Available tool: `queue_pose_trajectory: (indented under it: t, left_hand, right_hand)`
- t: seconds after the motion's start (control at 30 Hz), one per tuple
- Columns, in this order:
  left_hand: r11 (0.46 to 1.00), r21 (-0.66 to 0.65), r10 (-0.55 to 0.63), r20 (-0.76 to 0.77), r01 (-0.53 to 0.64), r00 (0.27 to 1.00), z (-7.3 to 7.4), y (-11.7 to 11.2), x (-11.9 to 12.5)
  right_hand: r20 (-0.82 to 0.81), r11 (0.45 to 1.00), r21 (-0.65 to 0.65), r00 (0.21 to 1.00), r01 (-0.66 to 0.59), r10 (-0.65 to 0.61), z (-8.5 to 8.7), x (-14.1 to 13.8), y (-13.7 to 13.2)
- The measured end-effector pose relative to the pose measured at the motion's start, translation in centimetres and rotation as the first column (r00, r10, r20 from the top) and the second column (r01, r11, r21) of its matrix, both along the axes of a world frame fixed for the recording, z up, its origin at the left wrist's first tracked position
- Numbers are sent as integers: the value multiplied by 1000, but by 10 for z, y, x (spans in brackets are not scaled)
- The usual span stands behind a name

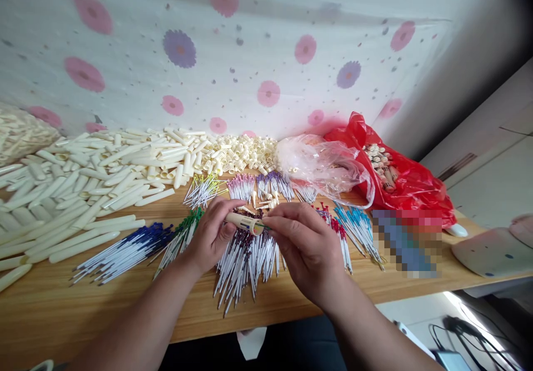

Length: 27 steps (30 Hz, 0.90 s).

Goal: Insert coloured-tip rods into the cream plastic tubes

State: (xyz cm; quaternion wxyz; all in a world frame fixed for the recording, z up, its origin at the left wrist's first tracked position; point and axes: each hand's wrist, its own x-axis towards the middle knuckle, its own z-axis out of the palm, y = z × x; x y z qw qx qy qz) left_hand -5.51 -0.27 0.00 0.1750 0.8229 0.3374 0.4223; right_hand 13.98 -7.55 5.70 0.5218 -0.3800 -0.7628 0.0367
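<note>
My left hand (214, 232) is closed around a cream pen barrel (244, 222), holding it level above the wooden table (83, 310). My right hand (300, 243) pinches something thin at the barrel's right end, where a green tip (260, 227) shows; I cannot make out whether it is a refill. Under both hands lies a heap of white refills with dark tips (245, 262). A fan of blue-tipped refills (125, 251) and a bunch of green-tipped ones (183, 235) lie to the left.
A big pile of cream barrels (83, 176) covers the left and back. Small cream caps (245, 154) lie behind, beside a clear bag (320, 165) and a red bag (400, 176). More coloured refills (353, 229) lie right. A flowered cloth (250, 54) hangs behind.
</note>
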Motion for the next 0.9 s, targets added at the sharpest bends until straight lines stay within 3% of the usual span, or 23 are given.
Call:
queue_pose_trajectory:
  t: [0.2, 0.5, 0.7, 0.9]
  left_hand:
    - [996, 90, 20, 8, -21, 1000, 1, -1, 2]
    - [961, 260, 91, 32, -97, 995, -1, 0, 4]
    - [941, 319, 114, 27, -117, 993, -3, 1, 3]
    - [935, 330, 133, 22, -132, 991, -1, 2, 4]
  right_hand:
    - [-40, 994, 70, 996, 83, -80, -13, -2, 5]
    - [-107, 993, -121, 994, -10, -3, -12, 2, 10]
    - [-234, 983, -185, 972, -20, -24, -21, -3, 8]
    - [-450, 919, -294, 886, -262, 109, -33, -2, 4]
